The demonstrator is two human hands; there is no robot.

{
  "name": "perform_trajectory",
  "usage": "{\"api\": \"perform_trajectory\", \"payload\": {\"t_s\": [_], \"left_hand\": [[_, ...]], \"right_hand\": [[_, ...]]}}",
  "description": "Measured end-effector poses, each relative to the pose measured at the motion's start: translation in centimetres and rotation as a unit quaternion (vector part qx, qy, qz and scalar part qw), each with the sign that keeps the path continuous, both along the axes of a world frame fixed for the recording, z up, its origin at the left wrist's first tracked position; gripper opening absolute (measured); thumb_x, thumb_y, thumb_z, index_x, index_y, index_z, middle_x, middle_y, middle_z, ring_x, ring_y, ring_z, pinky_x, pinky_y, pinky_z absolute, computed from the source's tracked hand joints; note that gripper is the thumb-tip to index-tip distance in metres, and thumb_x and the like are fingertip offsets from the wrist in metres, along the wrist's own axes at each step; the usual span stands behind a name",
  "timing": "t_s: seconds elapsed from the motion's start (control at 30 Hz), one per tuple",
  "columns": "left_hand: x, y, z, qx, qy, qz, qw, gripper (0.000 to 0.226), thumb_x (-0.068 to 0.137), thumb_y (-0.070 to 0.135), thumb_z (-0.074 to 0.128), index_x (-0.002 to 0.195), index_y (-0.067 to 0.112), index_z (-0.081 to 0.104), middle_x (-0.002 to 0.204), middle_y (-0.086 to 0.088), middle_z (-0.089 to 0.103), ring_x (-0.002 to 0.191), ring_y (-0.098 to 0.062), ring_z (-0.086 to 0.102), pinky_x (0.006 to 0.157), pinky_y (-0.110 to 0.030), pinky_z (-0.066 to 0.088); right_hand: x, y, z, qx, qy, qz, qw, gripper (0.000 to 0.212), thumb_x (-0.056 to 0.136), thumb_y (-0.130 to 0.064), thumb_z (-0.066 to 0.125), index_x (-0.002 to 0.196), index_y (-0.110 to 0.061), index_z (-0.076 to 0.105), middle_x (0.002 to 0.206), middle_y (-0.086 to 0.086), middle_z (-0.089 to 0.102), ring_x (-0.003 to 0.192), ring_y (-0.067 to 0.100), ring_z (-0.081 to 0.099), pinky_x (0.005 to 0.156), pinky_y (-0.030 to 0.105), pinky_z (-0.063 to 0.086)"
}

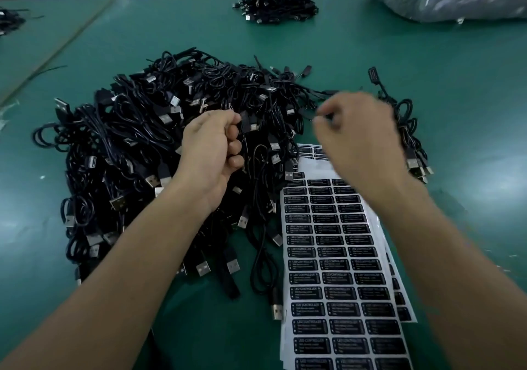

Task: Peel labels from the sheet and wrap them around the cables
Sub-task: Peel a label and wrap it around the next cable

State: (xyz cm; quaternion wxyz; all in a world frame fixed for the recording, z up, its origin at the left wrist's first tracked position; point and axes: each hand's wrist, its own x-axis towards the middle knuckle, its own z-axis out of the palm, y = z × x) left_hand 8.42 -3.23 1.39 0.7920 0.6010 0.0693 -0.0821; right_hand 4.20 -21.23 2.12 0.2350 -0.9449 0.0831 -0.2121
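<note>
Green matted surface [427, 64]. Your left hand [209, 148] had its grip clenched round a thin black cable [246, 123] at the big heap of black USB cables [128, 147]. Your right hand [359, 133] hovered over the heap's right edge with its fingertips pinched. Blur hid whether that grip held cable, label or nothing. The white sheet of black printed labels [336, 255] lay just beside the heap, under your right forearm. As I judged it, the step called for one cable pulled clear and a straight stretch held taut before any label met it.
</note>
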Motion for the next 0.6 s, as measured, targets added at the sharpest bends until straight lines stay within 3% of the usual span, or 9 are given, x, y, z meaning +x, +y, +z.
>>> {"api": "perform_trajectory", "payload": {"t_s": [0.1, 0.23, 0.33, 0.43, 0.53, 0.6], "left_hand": [[0.0, 0.1, 0.0, -0.017, 0.007, 0.009, 1.000, 0.017, 0.097, 0.012, 0.050, 0.081, 0.017, 0.054, 0.055, 0.008, 0.042, 0.045, -0.006, 0.035, 0.039, -0.019, 0.029], [0.0, 0.2, 0.0, -0.024, 0.013, 0.015, 1.000, 0.019, 0.098, 0.012, 0.049, 0.080, 0.017, 0.052, 0.055, 0.008, 0.040, 0.044, -0.006, 0.034, 0.039, -0.019, 0.028], [0.0, 0.1, 0.1, -0.012, 0.011, 0.010, 1.000, 0.015, 0.098, 0.013, 0.050, 0.083, 0.017, 0.052, 0.055, 0.008, 0.040, 0.044, -0.005, 0.035, 0.039, -0.019, 0.029], [-0.2, 0.0, 0.0, 0.020, -0.011, -0.005, 1.000, 0.014, 0.097, 0.013, 0.054, 0.084, 0.016, 0.057, 0.055, 0.009, 0.040, 0.048, -0.006, 0.034, 0.040, -0.018, 0.029], [-0.5, -0.1, -0.2, 0.063, -0.046, -0.036, 0.996, 0.024, 0.097, 0.015, 0.059, 0.076, 0.019, 0.069, 0.057, 0.009, 0.041, 0.053, -0.006, 0.036, 0.043, -0.018, 0.032], [-0.6, -0.1, -0.2, 0.086, -0.060, -0.048, 0.993, 0.032, 0.097, 0.017, 0.059, 0.070, 0.023, 0.075, 0.058, 0.010, 0.044, 0.054, -0.004, 0.040, 0.045, -0.017, 0.036]], "right_hand": [[0.6, 3.5, -0.6, 0.024, 0.053, 0.073, 0.996, 0.021, 0.099, -0.036, 0.058, 0.103, -0.020, 0.071, 0.084, -0.006, 0.064, 0.074, 0.015, 0.062, 0.069, 0.034, 0.055], [1.6, 5.2, -1.8, 0.021, 0.078, 0.019, 0.997, 0.033, 0.098, -0.045, 0.056, 0.089, -0.014, 0.066, 0.087, 0.004, 0.062, 0.078, 0.026, 0.059, 0.065, 0.035, 0.046], [2.2, 5.0, -2.0, 0.096, 0.035, -0.021, 0.995, 0.028, 0.100, -0.041, 0.054, 0.101, -0.013, 0.057, 0.099, 0.002, 0.057, 0.084, 0.026, 0.055, 0.069, 0.038, 0.042], [2.7, 4.6, -2.0, 0.099, 0.070, -0.034, 0.992, 0.026, 0.099, -0.037, 0.055, 0.114, -0.016, 0.056, 0.105, 0.001, 0.052, 0.087, 0.025, 0.050, 0.069, 0.035, 0.035], [3.3, 4.7, -2.0, 0.086, 0.053, -0.023, 0.995, 0.018, 0.098, -0.030, 0.057, 0.088, -0.018, 0.067, 0.101, 0.008, 0.061, 0.083, 0.026, 0.056, 0.063, 0.031, 0.036], [3.4, 4.8, -1.5, 0.109, 0.022, -0.015, 0.994, 0.028, 0.098, -0.025, 0.055, 0.071, -0.018, 0.059, 0.091, 0.008, 0.059, 0.080, 0.023, 0.051, 0.065, 0.033, 0.040]]}}
